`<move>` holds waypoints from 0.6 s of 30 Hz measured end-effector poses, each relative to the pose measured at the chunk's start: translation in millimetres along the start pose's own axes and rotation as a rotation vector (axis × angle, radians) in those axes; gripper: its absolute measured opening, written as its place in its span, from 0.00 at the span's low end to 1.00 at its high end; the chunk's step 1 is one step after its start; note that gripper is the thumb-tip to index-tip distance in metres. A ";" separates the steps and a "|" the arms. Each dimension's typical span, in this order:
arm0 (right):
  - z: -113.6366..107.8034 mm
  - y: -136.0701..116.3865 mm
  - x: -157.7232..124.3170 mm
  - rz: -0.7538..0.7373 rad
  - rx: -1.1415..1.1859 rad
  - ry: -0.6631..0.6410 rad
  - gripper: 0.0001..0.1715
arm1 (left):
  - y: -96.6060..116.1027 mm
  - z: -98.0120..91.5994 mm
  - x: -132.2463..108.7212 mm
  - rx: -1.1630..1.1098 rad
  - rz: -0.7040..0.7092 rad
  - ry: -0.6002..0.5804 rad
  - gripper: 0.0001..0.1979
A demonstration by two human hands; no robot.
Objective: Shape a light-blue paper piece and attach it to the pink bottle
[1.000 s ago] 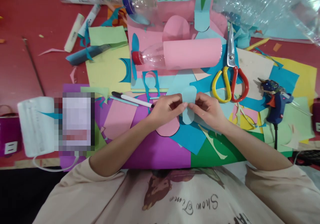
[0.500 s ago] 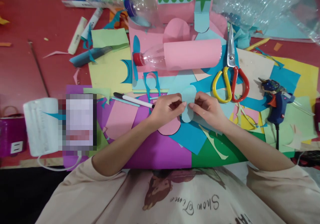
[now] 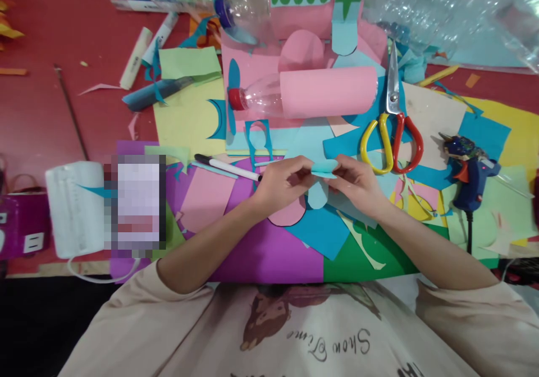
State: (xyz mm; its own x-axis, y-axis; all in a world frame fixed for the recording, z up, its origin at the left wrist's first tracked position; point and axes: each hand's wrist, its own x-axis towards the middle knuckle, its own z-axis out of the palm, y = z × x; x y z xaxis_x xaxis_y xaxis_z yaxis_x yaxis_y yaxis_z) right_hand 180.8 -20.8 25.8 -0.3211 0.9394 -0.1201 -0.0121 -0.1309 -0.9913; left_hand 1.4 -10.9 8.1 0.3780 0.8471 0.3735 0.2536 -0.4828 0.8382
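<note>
In the centre of the frame, the left hand (image 3: 280,189) and right hand (image 3: 362,189) pinch opposite sides of a small light blue paper piece (image 3: 323,165), its upper part bent over between the fingertips and a rounded end hanging below. If one pinch pulls harder than the other, the bend could come out skewed or the thin sheet could crease or tear. A white marker (image 3: 229,166) lies right against the left hand; a sideways knock could roll it. Above, the pink-wrapped bottle (image 3: 328,92) lies on its side and might roll if bumped. Scissors (image 3: 392,85) lie just beyond the right hand, where a careless reach could meet the blades. At the right, the glue gun (image 3: 471,183) shows a small light; if hot, its nozzle could burn a straying arm.
</note>
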 end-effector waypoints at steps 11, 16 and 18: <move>-1.1 2.0 2.2 0.082 0.022 0.003 0.12 | -1.2 0.2 -0.6 -0.027 -0.135 0.020 0.12; -1.0 -1.8 2.8 0.106 -0.026 -0.004 0.16 | -2.9 1.1 0.0 -0.131 -0.186 0.031 0.12; -1.6 -3.2 2.8 0.104 -0.028 0.017 0.18 | -2.7 0.9 -1.1 -0.174 -0.196 0.043 0.18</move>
State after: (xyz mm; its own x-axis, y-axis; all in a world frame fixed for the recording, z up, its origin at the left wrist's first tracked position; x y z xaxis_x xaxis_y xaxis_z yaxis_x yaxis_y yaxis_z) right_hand 181.4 -17.3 28.5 -0.3035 0.9264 -0.2227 0.0466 -0.2191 -0.9746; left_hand 1.1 -10.7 5.1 0.2978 0.9311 0.2107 0.1596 -0.2662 0.9506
